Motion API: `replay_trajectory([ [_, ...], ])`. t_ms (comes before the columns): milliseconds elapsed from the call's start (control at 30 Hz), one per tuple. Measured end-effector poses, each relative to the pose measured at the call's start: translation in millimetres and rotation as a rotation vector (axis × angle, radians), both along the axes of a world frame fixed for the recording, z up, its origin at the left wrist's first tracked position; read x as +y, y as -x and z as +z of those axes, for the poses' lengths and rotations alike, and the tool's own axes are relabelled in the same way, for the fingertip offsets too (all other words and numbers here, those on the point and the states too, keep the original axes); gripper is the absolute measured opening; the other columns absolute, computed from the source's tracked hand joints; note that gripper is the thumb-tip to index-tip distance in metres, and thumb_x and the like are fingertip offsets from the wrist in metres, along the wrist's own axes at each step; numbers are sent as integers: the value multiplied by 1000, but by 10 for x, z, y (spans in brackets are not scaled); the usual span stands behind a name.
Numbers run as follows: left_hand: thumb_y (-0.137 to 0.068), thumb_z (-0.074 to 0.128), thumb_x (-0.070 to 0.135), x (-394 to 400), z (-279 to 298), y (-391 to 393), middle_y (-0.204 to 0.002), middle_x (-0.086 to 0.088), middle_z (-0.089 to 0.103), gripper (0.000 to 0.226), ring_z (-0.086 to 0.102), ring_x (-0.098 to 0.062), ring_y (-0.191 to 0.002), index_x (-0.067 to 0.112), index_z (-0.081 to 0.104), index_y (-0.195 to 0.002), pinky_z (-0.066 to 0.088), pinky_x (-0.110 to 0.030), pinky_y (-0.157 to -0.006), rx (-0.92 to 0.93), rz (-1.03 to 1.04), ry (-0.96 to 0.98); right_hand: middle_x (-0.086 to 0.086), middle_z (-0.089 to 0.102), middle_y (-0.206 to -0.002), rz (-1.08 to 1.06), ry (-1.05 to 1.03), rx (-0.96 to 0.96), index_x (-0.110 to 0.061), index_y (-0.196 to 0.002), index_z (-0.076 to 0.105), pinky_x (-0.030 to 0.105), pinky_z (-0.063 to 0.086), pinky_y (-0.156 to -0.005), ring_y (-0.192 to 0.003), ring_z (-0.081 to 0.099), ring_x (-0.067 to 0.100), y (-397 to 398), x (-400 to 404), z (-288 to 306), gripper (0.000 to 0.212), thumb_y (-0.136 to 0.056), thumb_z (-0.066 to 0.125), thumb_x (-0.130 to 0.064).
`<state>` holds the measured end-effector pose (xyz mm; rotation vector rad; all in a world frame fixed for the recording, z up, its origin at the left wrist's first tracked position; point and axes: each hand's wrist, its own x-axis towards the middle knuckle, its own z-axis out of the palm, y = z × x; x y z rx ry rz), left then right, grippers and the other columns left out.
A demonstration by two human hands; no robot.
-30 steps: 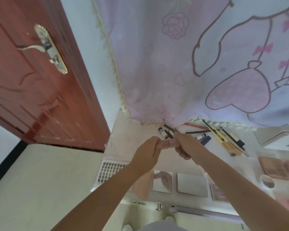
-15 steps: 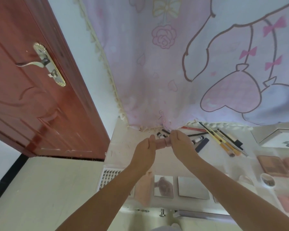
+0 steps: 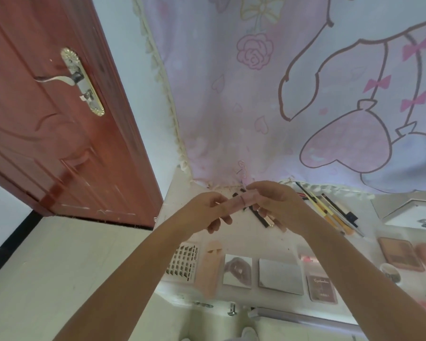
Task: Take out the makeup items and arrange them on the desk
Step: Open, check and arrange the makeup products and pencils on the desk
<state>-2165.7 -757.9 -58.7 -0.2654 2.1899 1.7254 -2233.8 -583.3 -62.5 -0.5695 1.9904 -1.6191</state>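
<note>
Both hands pinch one pink tube (image 3: 241,204) lying crosswise above the desk (image 3: 276,239), left hand (image 3: 207,210) at its near end, right hand (image 3: 276,205) at the far end.

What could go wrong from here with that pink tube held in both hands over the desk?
1. The left hand and right hand pinch the pink tube only at its ends, in the air; a slip could drop it onto the black tubes below and scatter them.
2. The right wrist is close to the brushes and pencils; lowering the tube could nudge that row.
3. The curtain hangs onto the desk just behind the hands and could snag.
</note>
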Motion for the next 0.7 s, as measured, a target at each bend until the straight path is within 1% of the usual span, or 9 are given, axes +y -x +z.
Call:
replay_trajectory([
  [67,-88,58,34,-16,20,-20,-75,4,66,14,55,-2,-49,20,56,-86,43,-15,-50,-5,-60,57,-2,61,-55,14,115,-155,-13,-84,61,10,40,-37,-43,54,1,23,18,26,31,-88,43,12],
  [133,-91,55,21,-21,23,-34,-79,4,66,5,61,-3,-59,19,54,-87,47,-14,-55,14,-105,112,-1,64,-53,51,176,-254,-12,-76,67,12,44,-39,-45,58,5,54,20,41,37,-84,46,18],
  [200,-91,54,18,-22,40,-58,-83,2,65,3,62,-6,-68,16,56,-89,50,-18,-61,63,-68,189,0,67,-58,79,169,-248,-16,-69,72,16,51,-49,-53,63,9,97,13,17,37,-76,55,16],
  [300,-90,55,21,-47,46,-68,-94,-14,64,20,59,-19,-79,4,62,-99,49,-32,-77,204,-73,457,-1,69,-58,85,95,-183,-9,-77,66,15,53,-55,-55,65,8,124,-5,-4,35,-78,51,22],
  [367,-92,52,22,-83,55,-69,-95,-17,62,26,56,-18,-75,0,63,-101,45,-29,-74,221,-113,522,-2,69,-56,87,74,-139,-8,-81,63,13,52,-54,-54,65,6,121,-18,-11,34,-79,48,23],
  [467,-94,47,21,-144,72,-62,-85,-7,58,29,54,-9,-67,-1,62,-106,47,-22,-72,150,-131,424,-6,70,-58,111,53,-66,-10,-84,64,12,51,-55,-57,66,4,118,-43,18,34,-78,52,20],
  [533,-95,45,16,-186,69,-43,-75,-2,52,28,53,-5,-63,-5,60,-105,49,-15,-68,88,-99,250,-7,72,-62,134,13,13,-15,-83,65,15,54,-60,-61,68,5,132,-66,38,36,-78,55,19],
  [600,-95,45,11,-233,65,-33,-72,0,49,21,54,1,-58,-3,60,-98,50,-13,-65,54,-72,99,-7,72,-65,135,-17,50,-22,-80,67,21,55,-67,-64,68,7,158,-92,42,40,-77,57,17],
  [700,-94,48,11,-254,66,-11,-72,-1,51,17,54,1,-57,0,61,-95,51,-13,-64,67,-42,78,-7,73,-69,121,-19,14,-22,-84,66,26,55,-73,-67,69,9,198,-132,46,34,-78,60,11],
])
